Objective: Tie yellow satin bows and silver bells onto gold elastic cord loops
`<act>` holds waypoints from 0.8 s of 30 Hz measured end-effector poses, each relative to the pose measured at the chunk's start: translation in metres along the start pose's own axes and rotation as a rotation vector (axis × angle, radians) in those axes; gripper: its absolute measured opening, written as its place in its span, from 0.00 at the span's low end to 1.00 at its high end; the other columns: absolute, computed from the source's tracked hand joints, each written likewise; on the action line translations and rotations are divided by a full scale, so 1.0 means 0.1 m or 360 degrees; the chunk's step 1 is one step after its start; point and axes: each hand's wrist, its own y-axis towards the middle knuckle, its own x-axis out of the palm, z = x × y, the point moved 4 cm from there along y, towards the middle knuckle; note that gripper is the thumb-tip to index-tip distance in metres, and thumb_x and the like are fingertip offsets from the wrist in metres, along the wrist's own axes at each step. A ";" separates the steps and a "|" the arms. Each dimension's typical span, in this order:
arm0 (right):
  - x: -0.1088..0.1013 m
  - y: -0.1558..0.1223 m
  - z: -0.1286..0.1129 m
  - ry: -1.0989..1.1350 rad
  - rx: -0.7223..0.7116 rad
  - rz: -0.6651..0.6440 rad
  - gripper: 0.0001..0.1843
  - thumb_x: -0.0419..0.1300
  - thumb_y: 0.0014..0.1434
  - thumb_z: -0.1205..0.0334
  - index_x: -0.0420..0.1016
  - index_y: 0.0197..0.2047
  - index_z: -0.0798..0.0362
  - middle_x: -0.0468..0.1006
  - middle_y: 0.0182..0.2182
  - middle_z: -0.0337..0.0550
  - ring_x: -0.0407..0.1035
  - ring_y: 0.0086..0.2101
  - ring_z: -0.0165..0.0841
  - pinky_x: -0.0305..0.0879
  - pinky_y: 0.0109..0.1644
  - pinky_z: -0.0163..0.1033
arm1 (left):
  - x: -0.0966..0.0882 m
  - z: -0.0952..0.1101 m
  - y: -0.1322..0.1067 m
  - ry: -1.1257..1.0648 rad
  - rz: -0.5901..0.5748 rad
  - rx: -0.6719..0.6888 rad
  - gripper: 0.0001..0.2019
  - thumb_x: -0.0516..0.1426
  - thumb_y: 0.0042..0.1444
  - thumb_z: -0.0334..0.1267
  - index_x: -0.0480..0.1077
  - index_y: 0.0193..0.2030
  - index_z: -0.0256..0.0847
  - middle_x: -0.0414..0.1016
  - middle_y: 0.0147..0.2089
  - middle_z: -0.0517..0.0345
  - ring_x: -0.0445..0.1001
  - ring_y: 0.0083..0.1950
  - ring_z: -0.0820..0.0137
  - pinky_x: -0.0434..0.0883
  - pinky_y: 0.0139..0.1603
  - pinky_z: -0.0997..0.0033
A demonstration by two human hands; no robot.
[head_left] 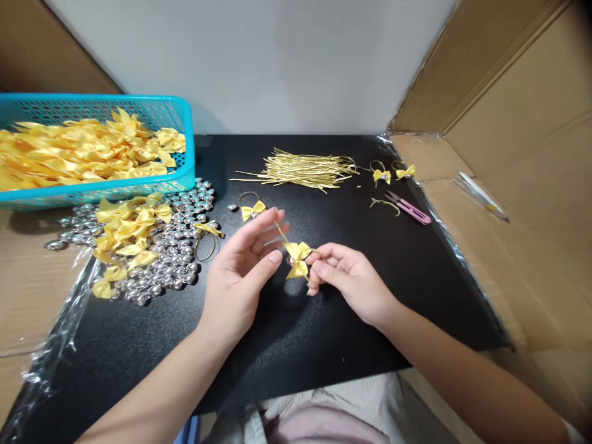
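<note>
A yellow ribbon bow [298, 259] with a small silver bead at its middle is held over the black table. My right hand [340, 270] is closed, thumb and fingers pinching the bow's right side, where gold cord runs. From the bow a free gold cord end [280, 230] rises toward my left fingertips. My left hand [247, 265] is open beside it, thumb apart from the fingers; whether it touches the cord is unclear. Just behind that hand lies a finished-looking bow on a cord loop [252, 210]. Another looped bow [209, 230] lies to its left.
A turquoise basket [187, 145] of yellow bows stands at the left. Before it are silver beads [176, 265] and loose bows [134, 225]. Farther back lie gold cords [308, 169], two looped bows [382, 176], pink thread snips [411, 209]; a white-handled tool [481, 194] rests on cardboard.
</note>
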 end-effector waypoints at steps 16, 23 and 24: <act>-0.09 -0.14 -0.53 -0.0843 -0.0707 -0.0006 0.08 0.57 0.65 0.59 0.76 0.38 0.51 0.73 0.26 0.36 0.66 0.25 0.26 0.64 0.30 0.33 | -0.09 0.08 0.02 0.0437 0.0186 0.0328 0.19 0.62 0.56 0.35 0.73 0.55 0.51 0.71 0.61 0.55 0.70 0.61 0.62 0.70 0.59 0.64; 0.15 -0.07 -1.04 -0.1434 -0.0828 -0.0394 0.10 0.54 0.66 0.63 0.75 0.36 0.53 0.78 0.29 0.38 0.69 0.29 0.28 0.65 0.34 0.33 | 0.26 0.23 0.13 0.0426 -0.0582 -0.0103 0.13 0.60 0.59 0.44 0.78 0.47 0.42 0.82 0.41 0.51 0.79 0.41 0.64 0.74 0.44 0.67; 0.19 -0.05 -1.09 -0.1500 -0.0831 -0.0444 0.11 0.54 0.66 0.63 0.75 0.35 0.54 0.78 0.29 0.38 0.69 0.29 0.28 0.64 0.34 0.33 | 0.29 0.27 0.16 0.0438 -0.0551 -0.0147 0.12 0.60 0.59 0.44 0.79 0.45 0.42 0.82 0.38 0.53 0.78 0.38 0.66 0.74 0.41 0.69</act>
